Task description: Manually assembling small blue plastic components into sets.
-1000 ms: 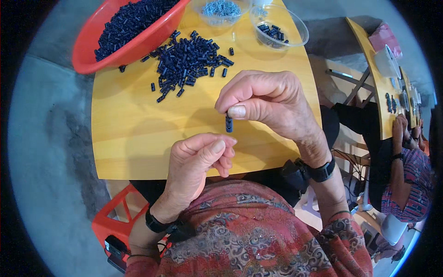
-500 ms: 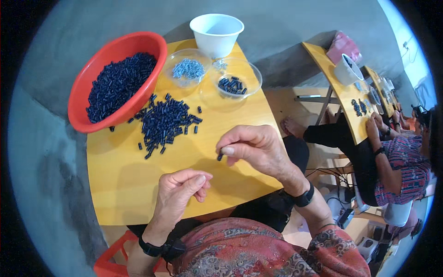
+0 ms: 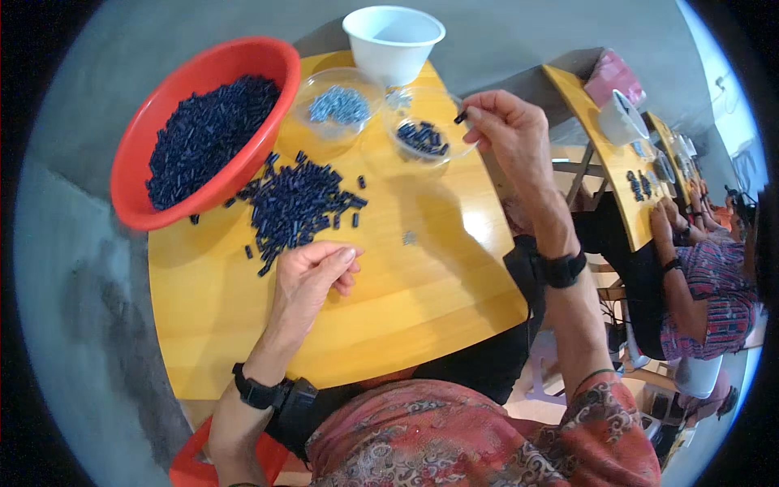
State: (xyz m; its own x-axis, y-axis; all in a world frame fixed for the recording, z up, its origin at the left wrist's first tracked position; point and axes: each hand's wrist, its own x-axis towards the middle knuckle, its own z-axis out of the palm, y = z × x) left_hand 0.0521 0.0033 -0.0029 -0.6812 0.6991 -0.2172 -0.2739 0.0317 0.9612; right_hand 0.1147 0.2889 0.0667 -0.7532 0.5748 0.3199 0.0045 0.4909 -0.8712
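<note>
Between the thumb and fingertips of my right hand (image 3: 511, 134) is a small black plastic cylinder (image 3: 461, 117), raised at the right rim of a clear bowl (image 3: 422, 162). Similar black cylinders (image 3: 423, 138) lie inside that bowl. My left hand (image 3: 312, 276) is closed, thumb against the curled fingers, at the near edge of a loose pile of black cylinders (image 3: 296, 199). Whatever it may hold is hidden. A few tiny silvery pieces (image 3: 410, 238) lie on the yellow table (image 3: 389, 325) between my hands.
A large red basin (image 3: 122, 183) full of black cylinders tilts at the left. Behind the pile stand a clear bowl (image 3: 304, 122) of small silvery metal parts and a white tub (image 3: 393, 53). To the right, another person (image 3: 706, 284) sits at a similar table (image 3: 596, 130).
My right hand has moved up and away, carrying the black cylinder from mid-table to the clear bowl. My left hand has shifted slightly up toward the pile, still closed.
</note>
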